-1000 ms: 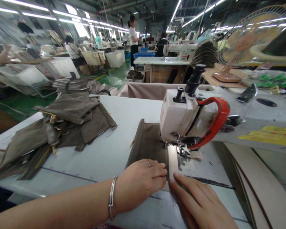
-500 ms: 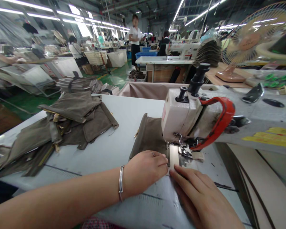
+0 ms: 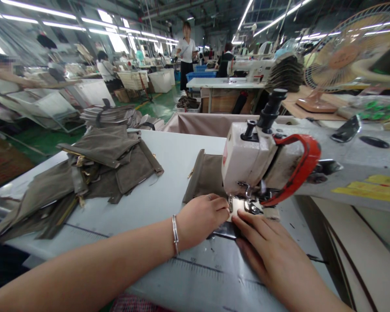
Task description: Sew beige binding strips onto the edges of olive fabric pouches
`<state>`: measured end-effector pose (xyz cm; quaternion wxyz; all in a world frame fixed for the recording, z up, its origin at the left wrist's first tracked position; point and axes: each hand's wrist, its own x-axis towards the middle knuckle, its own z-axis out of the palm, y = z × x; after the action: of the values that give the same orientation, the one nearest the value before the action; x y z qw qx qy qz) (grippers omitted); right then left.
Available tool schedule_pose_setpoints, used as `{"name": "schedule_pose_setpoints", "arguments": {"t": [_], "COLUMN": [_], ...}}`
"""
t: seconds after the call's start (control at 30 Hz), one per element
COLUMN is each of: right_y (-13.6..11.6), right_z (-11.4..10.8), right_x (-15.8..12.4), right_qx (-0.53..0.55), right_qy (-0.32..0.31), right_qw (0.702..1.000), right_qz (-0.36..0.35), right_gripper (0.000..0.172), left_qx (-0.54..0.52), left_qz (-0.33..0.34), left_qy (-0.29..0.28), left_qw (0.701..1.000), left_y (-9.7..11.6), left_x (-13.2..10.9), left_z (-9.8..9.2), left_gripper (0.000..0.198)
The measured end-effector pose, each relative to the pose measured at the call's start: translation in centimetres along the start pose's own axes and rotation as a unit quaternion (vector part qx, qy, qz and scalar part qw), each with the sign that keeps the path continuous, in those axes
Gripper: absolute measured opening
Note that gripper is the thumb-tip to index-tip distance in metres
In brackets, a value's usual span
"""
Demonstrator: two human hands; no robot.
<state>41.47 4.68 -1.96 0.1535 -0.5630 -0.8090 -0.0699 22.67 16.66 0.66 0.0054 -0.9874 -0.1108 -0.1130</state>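
A grey-brown fabric piece point(image 3: 206, 177) lies flat on the white sewing table point(image 3: 173, 156), running under the head of a cream sewing machine point(image 3: 247, 160) with a red guard point(image 3: 303, 167). My left hand point(image 3: 201, 219), with a metal bracelet on its wrist, presses on the near end of the fabric just left of the presser foot point(image 3: 247, 206). My right hand point(image 3: 273, 253) rests flat on the table, its fingertips touching the fabric edge right below the presser foot. Neither hand grips anything.
A loose pile of similar grey-brown pieces point(image 3: 94, 169) covers the table's left side. A fan point(image 3: 341, 56) stands at the back right, a beige bin point(image 3: 211, 123) behind the table. Other people work at distant tables.
The fabric has fed away from me under the machine. Both hands have followed it forward and now sit right against the presser foot.
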Motion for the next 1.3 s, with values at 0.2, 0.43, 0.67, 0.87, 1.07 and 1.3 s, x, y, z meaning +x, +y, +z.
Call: {"name": "schedule_pose_setpoints", "arguments": {"t": [0.2, 0.43, 0.67, 0.87, 1.07, 1.3], "right_y": [0.2, 0.4, 0.2, 0.2, -0.6, -0.6], "right_z": [0.3, 0.7, 0.7, 0.6, -0.1, -4.1], "right_x": [0.6, 1.2, 1.4, 1.5, 1.9, -0.7], "right_qx": [-0.012, -0.011, -0.001, 0.015, 0.046, 0.044], "right_qy": [-0.008, -0.011, -0.018, -0.017, -0.021, -0.006], "right_qw": [1.000, 0.999, 0.998, 0.998, 0.996, 0.995], "right_qz": [0.019, 0.040, 0.052, 0.065, 0.077, 0.089], "right_gripper": [0.050, 0.054, 0.053, 0.053, 0.050, 0.025], "left_qx": [-0.001, 0.021, 0.036, 0.017, -0.006, -0.014], "left_qz": [-0.010, -0.038, -0.038, -0.045, -0.067, -0.070], "left_qy": [-0.004, -0.014, -0.015, -0.020, 0.007, 0.037], "left_qw": [1.000, 0.999, 0.999, 0.999, 0.998, 0.997], "left_y": [-0.3, -0.6, -0.7, -1.0, -0.8, -0.7], "left_x": [0.5, 0.8, 1.0, 1.1, 0.8, 0.3], "left_z": [0.1, 0.5, 1.0, 1.3, 1.0, 0.9], "left_gripper": [0.014, 0.019, 0.019, 0.020, 0.023, 0.027]}}
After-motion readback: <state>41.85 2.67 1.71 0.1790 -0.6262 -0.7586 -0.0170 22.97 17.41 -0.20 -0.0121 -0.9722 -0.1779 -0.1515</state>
